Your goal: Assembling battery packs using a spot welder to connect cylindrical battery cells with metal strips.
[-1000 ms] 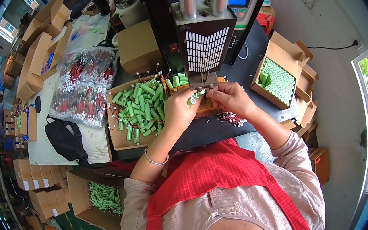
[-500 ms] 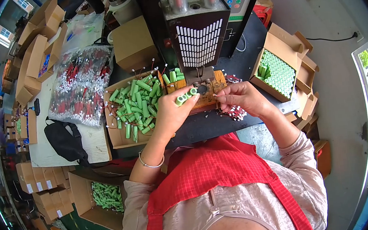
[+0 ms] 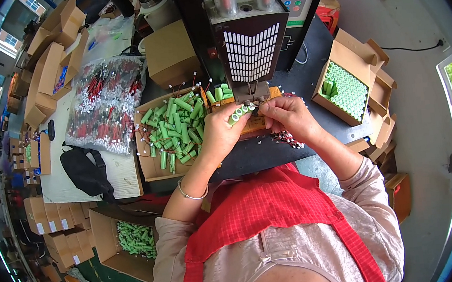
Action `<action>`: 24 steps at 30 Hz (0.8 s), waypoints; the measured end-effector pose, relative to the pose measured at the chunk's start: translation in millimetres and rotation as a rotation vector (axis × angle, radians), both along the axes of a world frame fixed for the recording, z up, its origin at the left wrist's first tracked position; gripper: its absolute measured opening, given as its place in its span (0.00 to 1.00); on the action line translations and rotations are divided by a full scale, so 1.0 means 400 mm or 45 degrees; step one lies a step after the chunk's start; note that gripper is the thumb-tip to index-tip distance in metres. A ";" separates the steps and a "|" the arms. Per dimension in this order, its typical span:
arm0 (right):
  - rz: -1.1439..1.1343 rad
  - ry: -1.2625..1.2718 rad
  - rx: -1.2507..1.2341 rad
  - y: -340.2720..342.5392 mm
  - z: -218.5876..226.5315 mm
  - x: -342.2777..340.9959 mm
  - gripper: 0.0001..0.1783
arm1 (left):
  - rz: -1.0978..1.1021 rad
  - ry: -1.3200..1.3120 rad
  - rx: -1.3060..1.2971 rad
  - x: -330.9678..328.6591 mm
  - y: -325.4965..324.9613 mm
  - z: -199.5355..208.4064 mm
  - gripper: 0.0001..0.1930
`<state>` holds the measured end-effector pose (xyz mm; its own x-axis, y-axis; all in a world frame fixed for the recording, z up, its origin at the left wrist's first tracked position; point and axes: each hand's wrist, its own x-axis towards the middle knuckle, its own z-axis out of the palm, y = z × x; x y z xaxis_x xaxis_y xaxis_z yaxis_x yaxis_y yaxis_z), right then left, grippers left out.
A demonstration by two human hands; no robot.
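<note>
My left hand (image 3: pixel 221 133) is closed round several green cylindrical battery cells (image 3: pixel 238 114), their round ends facing up, just below the head of a spot welder (image 3: pixel 252 50). Opposite it, my right hand (image 3: pixel 294 118) pinches at the cell end closest to the welder's electrodes (image 3: pixel 255 102). What sits in that pinch is small and mostly covered by the fingers; it looks like the end of a wire lead. Beneath the right hand lies a bundle of red and black wire leads with white plugs (image 3: pixel 294 140).
Loose green cells fill an open carton (image 3: pixel 155 174) on the left. Another carton (image 3: pixel 356 114) at right holds upright cells in rows. A plastic bag of wire leads (image 3: pixel 104 107) and a black pouch (image 3: pixel 83 172) lie on the pale board. A lower box (image 3: pixel 108 252) contains more cells.
Both hands have come together under the welder head. My right hand has moved left and up to the cells, and the head now sits lower over them. The whole view has shifted slightly.
</note>
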<state>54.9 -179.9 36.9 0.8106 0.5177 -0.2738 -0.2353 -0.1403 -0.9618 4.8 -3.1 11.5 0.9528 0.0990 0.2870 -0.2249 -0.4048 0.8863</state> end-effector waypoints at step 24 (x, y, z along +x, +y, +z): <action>-0.112 -1.028 -0.763 -0.230 -0.140 0.118 0.08 | 0.467 0.211 -0.182 -0.087 0.263 0.015 0.13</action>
